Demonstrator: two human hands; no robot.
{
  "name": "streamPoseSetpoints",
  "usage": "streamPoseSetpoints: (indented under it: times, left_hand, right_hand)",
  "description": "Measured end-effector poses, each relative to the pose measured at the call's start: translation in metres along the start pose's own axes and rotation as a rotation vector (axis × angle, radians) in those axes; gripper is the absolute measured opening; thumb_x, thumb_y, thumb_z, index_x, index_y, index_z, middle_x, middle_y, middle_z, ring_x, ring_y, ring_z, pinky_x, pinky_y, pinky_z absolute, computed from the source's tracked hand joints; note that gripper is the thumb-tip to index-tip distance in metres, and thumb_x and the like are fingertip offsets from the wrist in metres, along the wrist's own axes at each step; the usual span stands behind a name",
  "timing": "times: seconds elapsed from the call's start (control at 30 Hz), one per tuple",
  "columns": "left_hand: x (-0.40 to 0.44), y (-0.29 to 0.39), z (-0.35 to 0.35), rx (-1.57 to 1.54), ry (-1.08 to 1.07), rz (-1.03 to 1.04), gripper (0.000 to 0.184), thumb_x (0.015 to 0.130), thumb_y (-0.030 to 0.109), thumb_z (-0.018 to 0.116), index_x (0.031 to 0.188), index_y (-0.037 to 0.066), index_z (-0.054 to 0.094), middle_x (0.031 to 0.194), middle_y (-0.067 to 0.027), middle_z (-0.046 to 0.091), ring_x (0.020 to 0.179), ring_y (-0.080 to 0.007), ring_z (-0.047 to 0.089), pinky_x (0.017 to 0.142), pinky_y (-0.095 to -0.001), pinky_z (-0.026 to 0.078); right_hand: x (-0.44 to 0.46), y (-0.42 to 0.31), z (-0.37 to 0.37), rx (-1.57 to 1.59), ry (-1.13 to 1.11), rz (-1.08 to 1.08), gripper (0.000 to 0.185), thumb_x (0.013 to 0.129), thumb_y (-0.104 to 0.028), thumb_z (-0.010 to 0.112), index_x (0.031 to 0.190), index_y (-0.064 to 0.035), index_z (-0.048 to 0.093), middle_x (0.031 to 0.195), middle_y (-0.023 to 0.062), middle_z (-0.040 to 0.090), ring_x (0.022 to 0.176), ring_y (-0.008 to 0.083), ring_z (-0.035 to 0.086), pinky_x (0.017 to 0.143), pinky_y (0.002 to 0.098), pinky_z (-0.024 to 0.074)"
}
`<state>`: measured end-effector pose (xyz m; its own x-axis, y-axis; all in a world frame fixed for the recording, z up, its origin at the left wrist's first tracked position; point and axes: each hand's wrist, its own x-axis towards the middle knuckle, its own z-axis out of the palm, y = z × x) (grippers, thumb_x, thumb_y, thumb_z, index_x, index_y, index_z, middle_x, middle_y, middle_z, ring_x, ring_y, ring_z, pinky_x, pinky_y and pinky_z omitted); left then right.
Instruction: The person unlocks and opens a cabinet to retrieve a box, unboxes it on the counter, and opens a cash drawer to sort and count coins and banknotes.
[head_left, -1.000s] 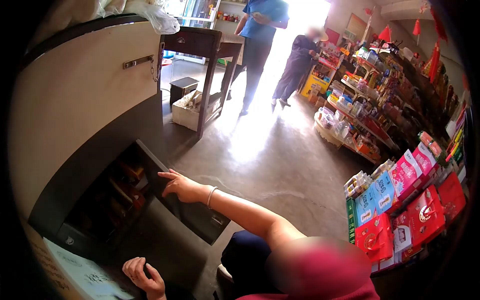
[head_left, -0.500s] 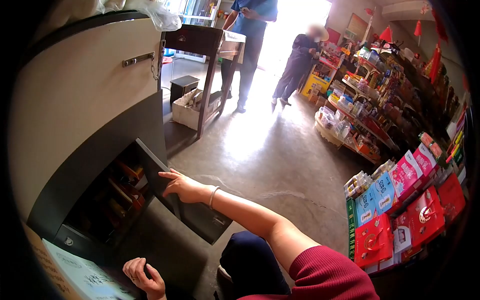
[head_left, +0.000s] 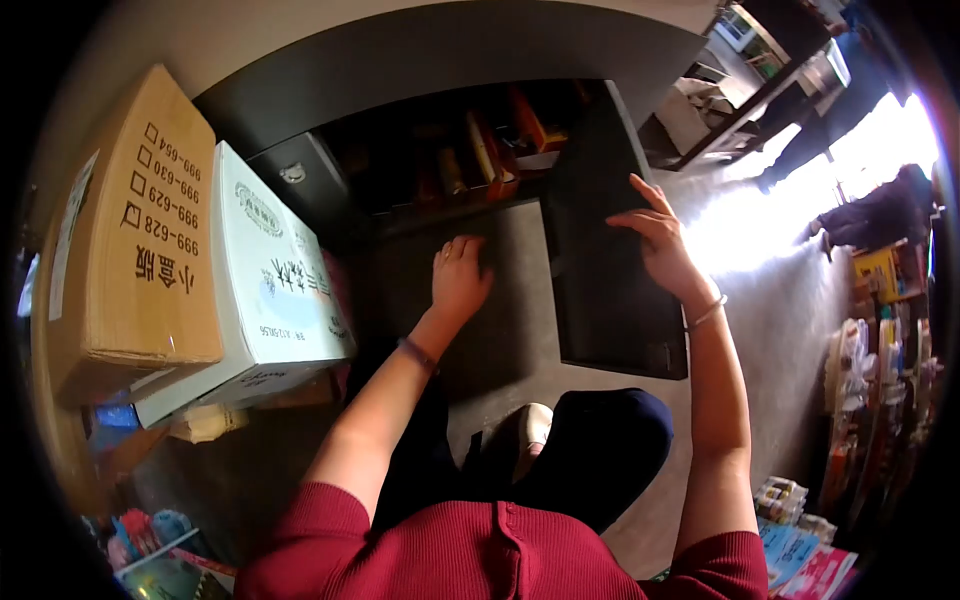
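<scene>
A dark cabinet door (head_left: 606, 275) stands swung out in front of me. My right hand (head_left: 662, 245) is at its outer side, fingers stretched and apart, holding nothing; I cannot tell whether the fingertips touch the door. My left hand (head_left: 461, 277), with a ring on one finger, hovers in front of the cabinet opening. Its fingers are loosely bent and nothing shows in them. Inside the shadowed cabinet (head_left: 400, 180) stand several red and orange boxes or packets (head_left: 490, 158), their kind too dark to make out.
To the left, a brown carton (head_left: 160, 250) and a pale printed box (head_left: 275, 265) stand side by side. A wooden table (head_left: 770, 80) is at the upper right. Two people stand near the bright doorway. Stocked shelves (head_left: 870, 400) line the right side.
My view has turned left and down toward the cabinet. My left hand has moved forward, closer to the opening. My right hand stays by the door, which remains swung out.
</scene>
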<state>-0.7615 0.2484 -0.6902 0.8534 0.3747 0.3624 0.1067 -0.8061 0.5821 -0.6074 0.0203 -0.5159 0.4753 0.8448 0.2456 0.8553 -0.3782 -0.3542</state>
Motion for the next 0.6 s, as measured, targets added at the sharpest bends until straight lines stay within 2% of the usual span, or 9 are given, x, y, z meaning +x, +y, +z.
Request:
streamPoseSetpoints:
  times: [0.03,0.17,0.23,0.27,0.33,0.47,0.53,0.57,0.6]
  left_hand:
    - [0.014,-0.005,0.010,0.028,-0.020,-0.054,0.039,0.068,0.011,0.064,0.106,0.005,0.054,0.107,-0.0138,0.053,0.101,-0.0326,0.051,0.086,-0.0427,0.041]
    - [0.048,-0.065,0.060,0.174,-0.173,-0.158,0.041,0.070,0.014,0.062,0.108,0.003,0.054,0.110,-0.0168,0.052,0.103,-0.0334,0.051,0.088,-0.0427,0.042]
    - [0.073,-0.091,0.072,0.438,-0.319,-0.285,0.044,0.074,0.020,0.060,0.113,0.001,0.053,0.115,-0.0195,0.050,0.106,-0.0348,0.050,0.092,-0.0419,0.042]
    - [0.086,-0.117,0.087,0.445,-0.322,-0.290,0.044,0.074,0.020,0.060,0.113,0.001,0.053,0.115,-0.0195,0.050,0.106,-0.0348,0.050,0.092,-0.0419,0.042]
    - [0.105,-0.181,0.123,0.700,-0.228,-0.304,0.058,0.080,0.034,0.056,0.126,0.000,0.046,0.116,-0.0169,0.054,0.111,-0.0293,0.047,0.097,-0.0434,0.036]
    - [0.133,-0.229,0.135,0.501,-0.204,-0.394,0.059,0.082,0.037,0.051,0.127,0.001,0.046,0.115,-0.0162,0.056,0.109,-0.0315,0.049,0.099,-0.0458,0.032]
    - [0.143,-0.200,0.115,0.418,-0.225,-0.519,0.050,0.082,0.028,0.053,0.125,0.003,0.049,0.112,-0.0160,0.058,0.103,-0.0326,0.053,0.094,-0.0445,0.039]
    - [0.144,-0.193,0.110,0.420,-0.227,-0.518,0.050,0.082,0.028,0.053,0.125,0.003,0.049,0.112,-0.0160,0.058,0.103,-0.0326,0.053,0.094,-0.0445,0.039]
    - [0.144,-0.192,0.109,0.440,-0.242,-0.338,0.046,0.080,0.024,0.054,0.121,0.002,0.052,0.108,-0.0184,0.059,0.102,-0.0336,0.055,0.092,-0.0437,0.042]
  right_hand:
    - [0.005,0.000,-0.009,0.011,0.032,0.007,0.049,0.059,0.018,0.043,0.094,-0.0060,0.067,0.092,0.0113,0.066,0.131,0.0282,0.033,0.112,0.0464,0.0175]
    - [0.007,-0.003,-0.007,-0.024,0.031,0.020,0.047,0.061,0.019,0.043,0.094,-0.0043,0.067,0.092,0.0131,0.065,0.130,0.0285,0.034,0.112,0.0462,0.0178]
    - [0.008,-0.002,-0.005,-0.011,0.036,0.026,0.047,0.061,0.020,0.043,0.094,-0.0040,0.067,0.092,0.0134,0.065,0.130,0.0287,0.034,0.112,0.0460,0.0179]
    - [0.010,-0.002,-0.005,-0.011,0.050,0.037,0.047,0.060,0.020,0.044,0.094,-0.0038,0.067,0.092,0.0137,0.065,0.130,0.0288,0.034,0.112,0.0458,0.0180]
    - [0.011,-0.004,-0.007,0.002,0.051,0.053,0.048,0.059,0.020,0.044,0.094,-0.0037,0.067,0.092,0.0138,0.065,0.129,0.0287,0.035,0.112,0.0456,0.0188]
    - [0.013,-0.005,-0.009,0.041,0.057,0.114,0.048,0.058,0.020,0.044,0.093,-0.0036,0.067,0.092,0.0142,0.065,0.128,0.0286,0.038,0.111,0.0453,0.0217]
    - [0.016,-0.009,-0.011,0.050,0.051,0.140,0.048,0.058,0.020,0.044,0.092,-0.0034,0.067,0.092,0.0142,0.065,0.127,0.0287,0.038,0.111,0.0454,0.0222]
    - [0.016,-0.012,-0.012,0.053,0.044,0.162,0.047,0.058,0.020,0.044,0.092,-0.0033,0.067,0.092,0.0141,0.065,0.127,0.0287,0.039,0.111,0.0455,0.0227]
    - [0.017,-0.012,-0.011,0.055,0.044,0.163,0.047,0.058,0.020,0.044,0.092,-0.0033,0.067,0.092,0.0141,0.065,0.127,0.0287,0.039,0.111,0.0455,0.0227]
